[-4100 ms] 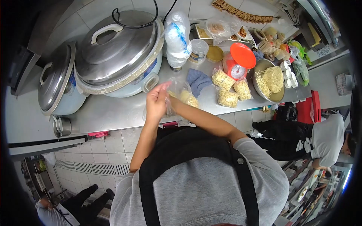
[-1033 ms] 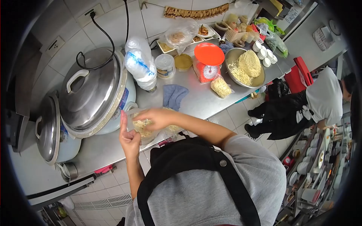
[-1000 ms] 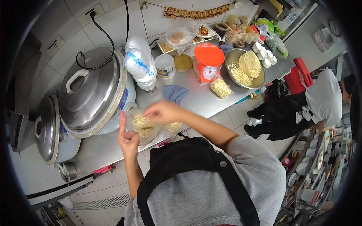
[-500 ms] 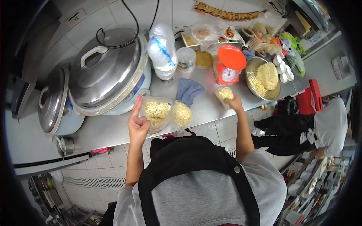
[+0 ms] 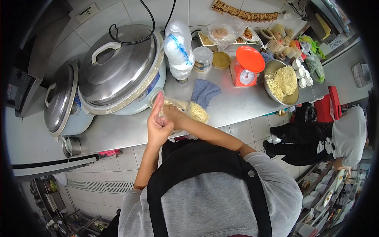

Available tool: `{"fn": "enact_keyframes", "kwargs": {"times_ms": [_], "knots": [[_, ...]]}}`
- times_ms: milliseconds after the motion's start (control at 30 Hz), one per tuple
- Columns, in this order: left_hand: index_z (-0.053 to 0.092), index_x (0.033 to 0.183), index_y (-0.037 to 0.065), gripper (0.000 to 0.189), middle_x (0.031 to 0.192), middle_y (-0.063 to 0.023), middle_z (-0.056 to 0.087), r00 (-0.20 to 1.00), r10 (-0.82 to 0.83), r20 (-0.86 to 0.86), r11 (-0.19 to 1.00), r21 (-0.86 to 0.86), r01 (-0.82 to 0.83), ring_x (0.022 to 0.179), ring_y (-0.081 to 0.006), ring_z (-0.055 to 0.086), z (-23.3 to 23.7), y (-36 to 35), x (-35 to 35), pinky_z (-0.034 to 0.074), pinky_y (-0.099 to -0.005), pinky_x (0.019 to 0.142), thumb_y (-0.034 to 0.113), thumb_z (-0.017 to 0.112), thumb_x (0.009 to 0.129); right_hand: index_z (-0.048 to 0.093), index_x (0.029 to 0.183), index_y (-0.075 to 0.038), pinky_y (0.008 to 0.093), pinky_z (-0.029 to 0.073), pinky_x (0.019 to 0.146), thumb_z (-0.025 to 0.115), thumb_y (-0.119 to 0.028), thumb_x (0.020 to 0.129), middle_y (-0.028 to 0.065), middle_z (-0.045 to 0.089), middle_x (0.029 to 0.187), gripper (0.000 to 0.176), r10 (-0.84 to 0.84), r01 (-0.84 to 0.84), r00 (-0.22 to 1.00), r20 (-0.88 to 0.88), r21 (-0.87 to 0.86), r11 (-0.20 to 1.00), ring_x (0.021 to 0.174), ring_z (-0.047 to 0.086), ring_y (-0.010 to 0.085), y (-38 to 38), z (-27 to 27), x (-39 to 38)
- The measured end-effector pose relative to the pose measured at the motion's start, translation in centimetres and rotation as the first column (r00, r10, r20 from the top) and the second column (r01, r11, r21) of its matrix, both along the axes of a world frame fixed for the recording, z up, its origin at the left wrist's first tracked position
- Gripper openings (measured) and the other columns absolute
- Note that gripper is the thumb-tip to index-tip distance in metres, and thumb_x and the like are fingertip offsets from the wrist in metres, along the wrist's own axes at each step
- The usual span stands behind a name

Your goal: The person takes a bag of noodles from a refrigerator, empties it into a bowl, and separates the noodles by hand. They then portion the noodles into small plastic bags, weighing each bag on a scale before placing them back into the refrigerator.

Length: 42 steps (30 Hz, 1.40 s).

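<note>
My left hand (image 5: 158,125) is at the near edge of the steel counter, index finger raised and the other fingers curled at the edge of a clear plastic bag (image 5: 178,103) of noodles. Reaching across, my right hand (image 5: 176,117) is over that same bag and covers much of it. Its fingers are hidden, so what they hold does not show. Just right of it sits another bundle of pale noodles (image 5: 199,112) in clear plastic. A blue cloth (image 5: 205,93) lies behind the bundle.
Two large lidded pots (image 5: 118,67) stand left on the counter (image 5: 233,103). Behind are a bagged stack (image 5: 178,51), a tub (image 5: 203,59) and a red scale (image 5: 245,75). A metal bowl (image 5: 294,98) holds noodles at right. Another person (image 5: 349,130) stands beyond.
My right hand has swung left from beside the scale, where it held a small bag of noodles, to the noodle bag at my left hand. That small bag no longer shows.
</note>
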<state>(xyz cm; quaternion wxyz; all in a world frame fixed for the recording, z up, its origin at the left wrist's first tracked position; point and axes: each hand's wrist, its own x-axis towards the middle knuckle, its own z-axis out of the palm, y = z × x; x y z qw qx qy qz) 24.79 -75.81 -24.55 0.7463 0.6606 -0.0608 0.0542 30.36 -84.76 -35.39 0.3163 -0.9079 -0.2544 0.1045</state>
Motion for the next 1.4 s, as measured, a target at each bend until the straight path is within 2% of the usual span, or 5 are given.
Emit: {"fn": "enact_keyframes", "kwargs": {"times_ms": [633, 900, 1167, 1267, 1400], "knots": [[0.036, 0.136, -0.003, 0.073, 0.150, -0.0121, 0.024, 0.998, -0.028, -0.063, 0.999, -0.039, 0.025, 0.047, 0.0005, 0.042, 0.7, 1.6, -0.4, 0.035, -0.0158, 0.040, -0.017, 0.043, 0.065, 0.035, 0.134, -0.001, 0.0412, 0.046, 0.089, 0.071, -0.020, 0.069, 0.0232, 0.056, 0.117, 0.077, -0.254, 0.314, 0.835, -0.488, 0.043, 0.949, 0.103, 0.059, 0.0321, -16.0, -10.3, 0.8], [0.036, 0.137, -0.001, 0.077, 0.150, -0.0085, 0.025, 0.994, -0.062, -0.092, 0.997, -0.045, 0.058, 0.057, 0.0031, 0.041, 0.7, 2.0, -0.4, 0.033, -0.0139, 0.049, -0.020, 0.044, 0.063, 0.036, 0.137, -0.007, 0.0464, 0.040, 0.101, 0.045, -0.037, 0.092, 0.0118, 0.043, 0.137, 0.055, 0.493, 0.649, 0.675, -0.549, 0.760, -0.042, 0.121, 0.047, 0.0279, -16.7, 1.9, -0.7], [0.026, 0.143, 0.004, 0.084, 0.151, -0.0091, 0.022, 0.998, -0.037, 0.050, 0.973, 0.231, 0.024, 0.057, 0.0011, 0.038, 0.8, 3.6, -0.7, 0.033, -0.0146, 0.050, -0.015, 0.048, 0.064, 0.044, 0.130, -0.005, 0.0337, 0.045, 0.091, 0.064, -0.013, 0.080, 0.0125, 0.057, 0.118, 0.054, 0.433, 0.247, 0.641, -0.634, 0.705, 0.665, 0.108, 0.057, 0.0217, -3.1, 0.8, 0.1], [0.014, 0.147, 0.010, 0.093, 0.151, -0.0115, 0.021, 0.989, -0.106, -0.103, 0.987, 0.108, 0.117, 0.055, 0.0002, 0.038, 2.3, 4.2, -2.0, 0.033, -0.0158, 0.048, -0.014, 0.049, 0.064, 0.046, 0.126, -0.006, 0.0339, 0.047, 0.085, 0.067, -0.016, 0.077, 0.0158, 0.060, 0.112, 0.055, 0.239, -0.301, 0.919, -0.313, -0.168, 0.939, 0.103, 0.060, 0.0237, -1.2, 3.9, 0.3], [0.007, 0.148, 0.013, 0.096, 0.149, -0.0158, 0.024, 0.997, -0.041, -0.070, 0.999, 0.026, 0.043, 0.054, -0.0003, 0.037, 1.8, 5.0, -2.4, 0.039, -0.0180, 0.046, -0.015, 0.049, 0.065, 0.053, 0.115, -0.004, 0.0349, 0.047, 0.075, 0.069, -0.019, 0.070, 0.0174, 0.064, 0.099, 0.049, 0.345, -0.256, 0.899, -0.270, 0.314, 0.914, 0.086, 0.063, 0.0270, -3.0, 12.0, 0.0]]}}
